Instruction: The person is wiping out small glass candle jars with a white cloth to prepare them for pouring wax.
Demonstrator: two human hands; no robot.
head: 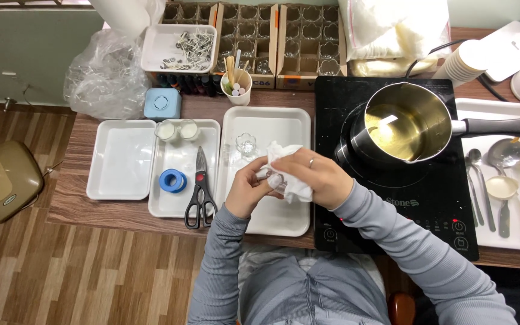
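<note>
Over the middle white tray, my left hand holds a small clear glass from below; little of the glass shows. My right hand presses a crumpled white tissue around and into that glass. A ring sits on one finger of my right hand. Another small clear glass stands upright on the same tray, just beyond my hands.
Scissors, a blue tape roll and two small white-filled glasses lie on the tray to the left. A saucepan of yellowish liquid sits on a black cooktop. Spoons lie on the right tray. Boxes of glasses stand behind.
</note>
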